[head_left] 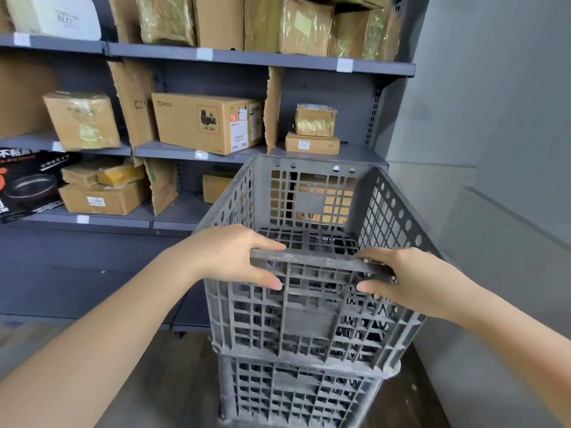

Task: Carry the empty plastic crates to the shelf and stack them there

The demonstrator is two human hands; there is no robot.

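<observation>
Grey slatted plastic made up the upper crate [312, 304], which sat empty on top of a lower crate [296, 393] of the same kind, the pair standing on the dark floor [173, 375] right in front of the shelf [216, 58]. The person's left hand [234, 254] gripped the near rim of the upper crate at its left end, fingers curled over the top edge and thumb pressed against the outer wall. The right hand [401, 279] held the same rim toward its right end in the same way, fingers hooked over and thumb below. On the shelf behind, a cardboard box [207, 123] carried the word "PICO", a red-bordered hazard mark reading "UN 3481" and several barcode stickers. To its left stood a torn cardboard divider [134, 103] printed "CZ". A small flat box [312, 144] showed "PX", with a tape-wrapped parcel [315, 120] resting on it. A white box [58, 17] on the top level bore the number "3270". A black pan carton [26, 183] at the far left had Chinese characters, too partial to read.
</observation>
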